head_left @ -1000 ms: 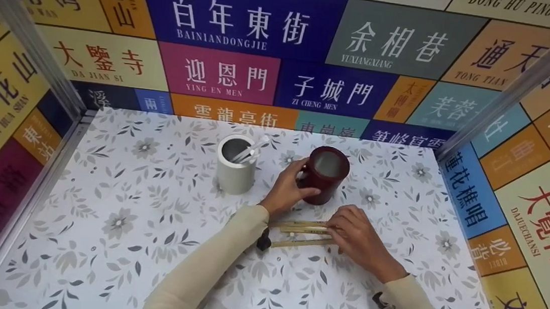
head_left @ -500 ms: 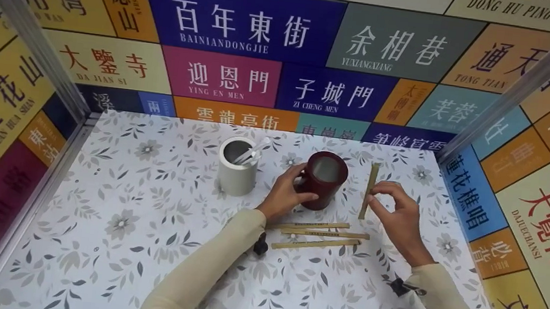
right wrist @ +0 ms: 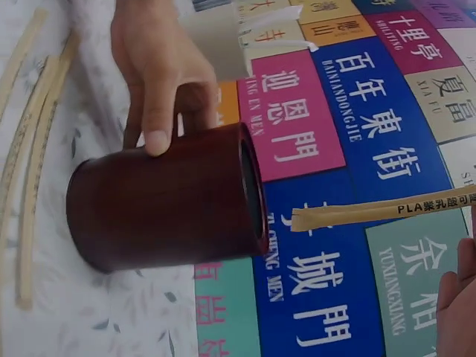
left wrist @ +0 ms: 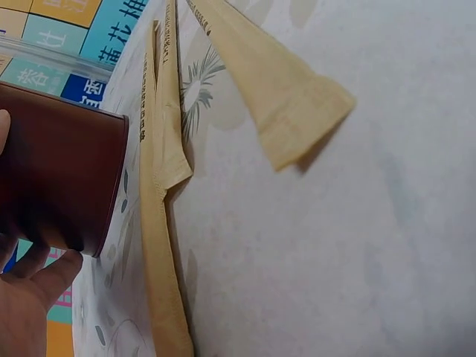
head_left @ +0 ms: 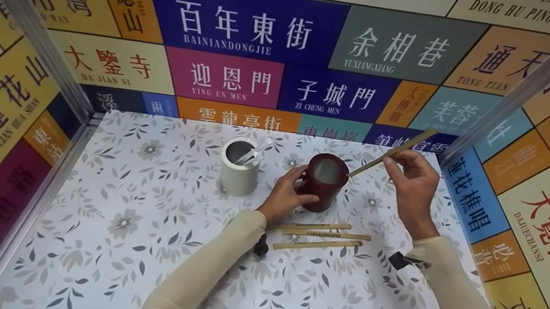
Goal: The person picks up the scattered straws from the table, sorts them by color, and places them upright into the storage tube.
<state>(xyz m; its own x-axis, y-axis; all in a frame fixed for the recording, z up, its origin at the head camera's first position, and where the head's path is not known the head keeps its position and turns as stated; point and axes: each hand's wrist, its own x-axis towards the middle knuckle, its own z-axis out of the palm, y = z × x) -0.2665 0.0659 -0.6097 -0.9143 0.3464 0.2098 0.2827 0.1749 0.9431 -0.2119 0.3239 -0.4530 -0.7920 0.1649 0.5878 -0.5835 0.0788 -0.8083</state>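
Note:
My left hand (head_left: 283, 195) holds the side of a dark red cylindrical holder (head_left: 330, 194), thumb at the front and fingers behind. The holder stands upright on the table, its mouth facing up. To its right my right hand (head_left: 415, 188) pinches a paper-wrapped straw (right wrist: 349, 216) printed with "PLA" and Chinese characters. That straw slants in the air, its lower end close to the holder's rim in the head view. Three more wrapped straws (head_left: 325, 234) lie side by side on the table in front of the holder; the left wrist view shows their tan paper wrappers (left wrist: 167, 260) close up.
Left of the red holder stands a white cylindrical holder (head_left: 239, 179) with a few clear-wrapped white sticks (head_left: 255, 153) leaning in it. A floral cloth (head_left: 169, 260) covers the table. Panels with Chinese lettering (head_left: 242, 25) rise at the back and both sides.
My right hand has picked up one straw from those on the table, carried it right and up, and tilted it toward the red holder's mouth. My left hand stays on the holder.

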